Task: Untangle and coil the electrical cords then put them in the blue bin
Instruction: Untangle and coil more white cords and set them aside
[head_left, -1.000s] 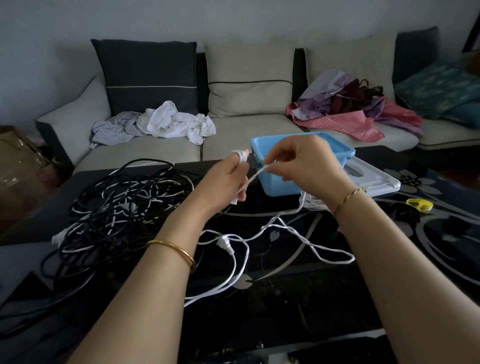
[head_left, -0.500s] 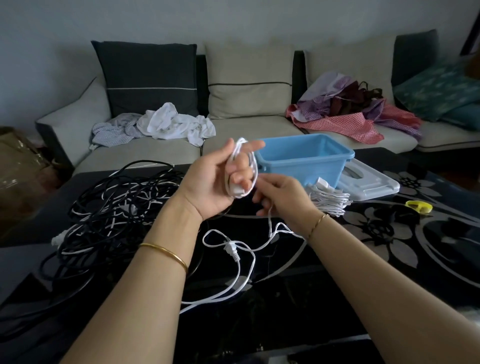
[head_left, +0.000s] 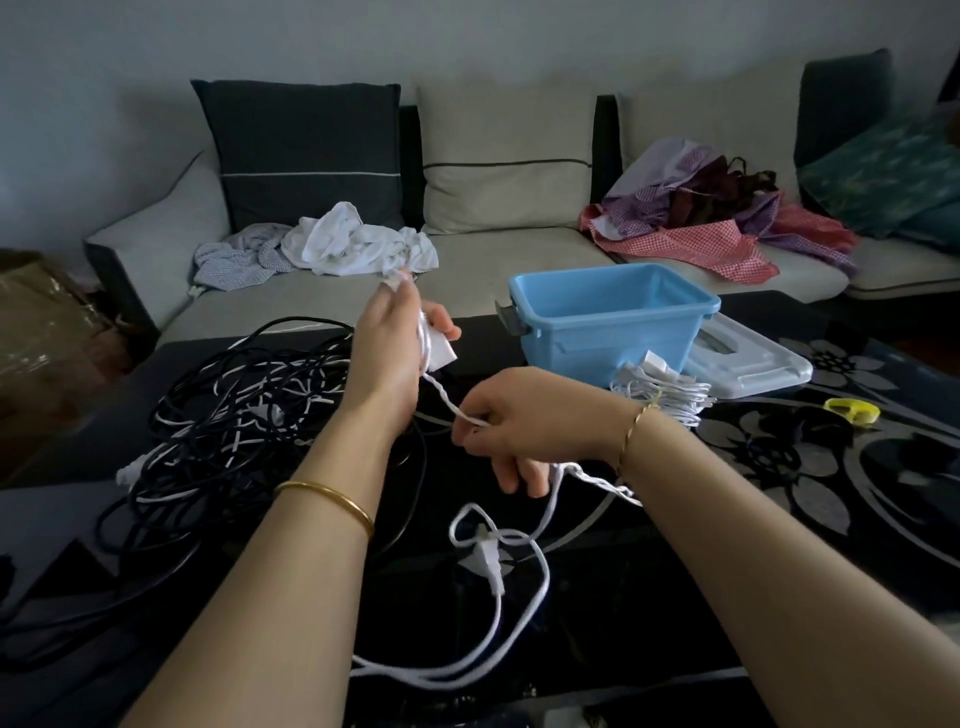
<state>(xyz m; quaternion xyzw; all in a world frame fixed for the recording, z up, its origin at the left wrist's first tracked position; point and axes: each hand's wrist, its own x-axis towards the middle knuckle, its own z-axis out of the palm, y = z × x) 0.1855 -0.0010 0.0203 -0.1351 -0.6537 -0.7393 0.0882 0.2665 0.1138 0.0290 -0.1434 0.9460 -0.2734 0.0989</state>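
Sofa (head_left: 498, 260) fills the back behind the blue bin (head_left: 597, 343), with clothes dumped on its seats. The bin sits lidless on the dark flowery table (head_left: 779, 545). Well left of the bin, a big tangle of black and white cords (head_left: 223, 431) is piled on the table. White lid (head_left: 748, 364) lies flat just right of the bin. Loose white cord (head_left: 524, 629) snakes over the table in front of the bin, plug and all. Left hand (head_left: 389, 353) is raised left of the bin, grip closed on one end of that cord, with loops wound round the fingers. Right hand (head_left: 514, 421) is lower, in front of the bin, pinching the same cord further along. Coiled white bundle (head_left: 665, 389) rests at the bin's front right corner. Small yellow thing (head_left: 852, 410) lies off to the bin's right.
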